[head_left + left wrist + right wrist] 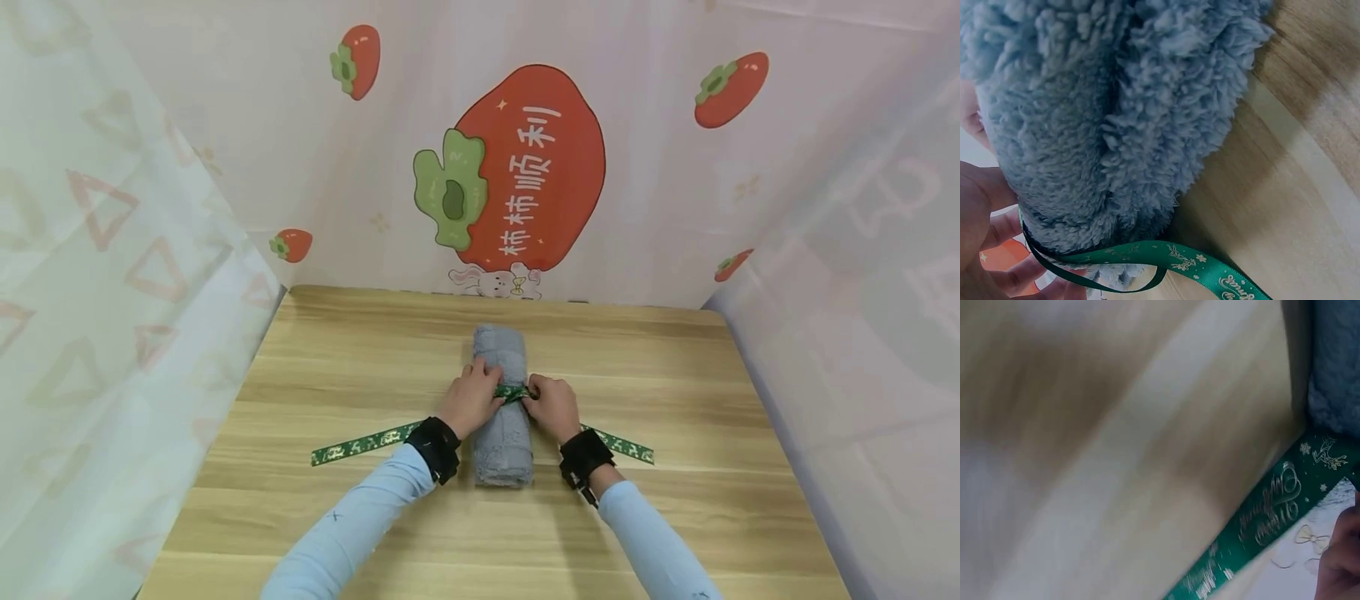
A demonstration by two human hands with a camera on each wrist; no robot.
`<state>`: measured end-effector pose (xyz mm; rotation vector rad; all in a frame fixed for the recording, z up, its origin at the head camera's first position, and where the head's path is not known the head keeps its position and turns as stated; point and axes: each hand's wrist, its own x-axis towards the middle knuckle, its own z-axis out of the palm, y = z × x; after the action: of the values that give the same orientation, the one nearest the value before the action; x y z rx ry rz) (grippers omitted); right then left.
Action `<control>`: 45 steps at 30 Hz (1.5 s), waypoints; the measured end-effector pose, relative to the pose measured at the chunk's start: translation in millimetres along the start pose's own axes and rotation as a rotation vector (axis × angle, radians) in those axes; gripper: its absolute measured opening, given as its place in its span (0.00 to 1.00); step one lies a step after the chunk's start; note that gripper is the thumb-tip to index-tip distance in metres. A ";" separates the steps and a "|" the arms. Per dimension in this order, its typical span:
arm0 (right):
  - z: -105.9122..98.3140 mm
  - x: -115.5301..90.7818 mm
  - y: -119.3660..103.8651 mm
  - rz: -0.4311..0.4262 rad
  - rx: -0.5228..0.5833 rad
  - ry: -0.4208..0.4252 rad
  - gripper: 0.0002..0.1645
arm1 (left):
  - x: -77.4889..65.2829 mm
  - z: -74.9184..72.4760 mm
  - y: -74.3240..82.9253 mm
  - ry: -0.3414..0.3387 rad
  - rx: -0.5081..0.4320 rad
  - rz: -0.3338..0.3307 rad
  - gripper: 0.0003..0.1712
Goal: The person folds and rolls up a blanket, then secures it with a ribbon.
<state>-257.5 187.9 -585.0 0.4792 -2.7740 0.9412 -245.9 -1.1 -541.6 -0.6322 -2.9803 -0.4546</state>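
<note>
A rolled grey fluffy towel [504,446] lies lengthwise on the table, pointing away from me. Around its middle runs a green ribbon [512,394] with gold print, crossed on top. From the left side, my left hand [471,400] pinches the ribbon near the crossing, its fingers against the towel. My right hand [553,407] grips the ribbon on the other side with curled fingers. One ribbon tail [360,447] stretches out to the left, another [626,447] to the right. The left wrist view shows the green ribbon [1141,253] looping near the fingers [1007,228].
The wood-grain table [652,533] extends on both sides of the towel. A pale curtain [660,208] with red fruit prints hangs behind its far edge. More light cloth hangs at the left and right.
</note>
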 end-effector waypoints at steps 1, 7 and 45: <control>-0.7 0.6 1.1 0.013 0.045 -0.026 0.16 | 0.2 0.0 0.1 0.001 0.000 0.003 0.13; -19.5 5.1 10.8 0.156 0.500 -0.266 0.15 | 2.4 1.0 -2.6 0.023 -0.001 0.025 0.13; -66.9 41.9 -3.3 0.124 0.389 -0.133 0.14 | -40.1 16.7 -77.3 -0.269 -0.701 0.034 0.12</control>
<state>-291.5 216.3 -519.6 0.4395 -2.7634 1.5439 -240.6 -79.1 -583.5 -0.8338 -2.9955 -1.5541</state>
